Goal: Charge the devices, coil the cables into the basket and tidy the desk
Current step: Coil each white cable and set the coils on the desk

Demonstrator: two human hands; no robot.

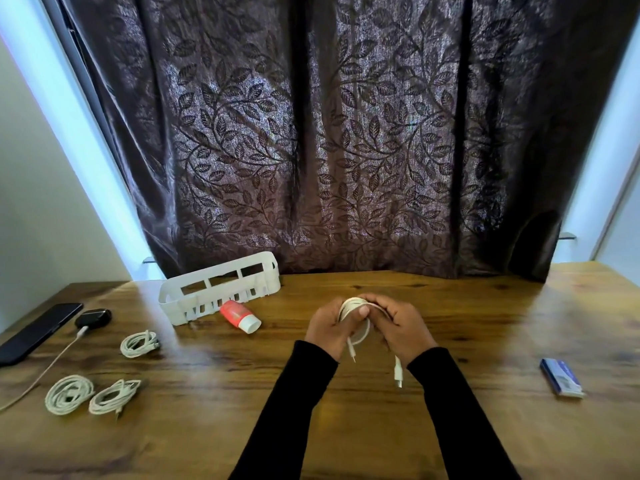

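- Both hands, left hand (pixel 329 326) and right hand (pixel 398 327), I see closed around a white cable (pixel 358 318), coiled between them over the desk (pixel 346 427).
- Its two plug ends dangle below my palms.
- I see the white basket (pixel 221 289) well off to the left.

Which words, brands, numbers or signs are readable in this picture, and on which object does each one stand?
No text can be read with certainty.
Blue and white box, at the right of the desk: it carries print, but too small and blurred to read.
Red tube beside the white basket: any label is too blurred to read.
Phone, small black case, coiled cables: no text shows.
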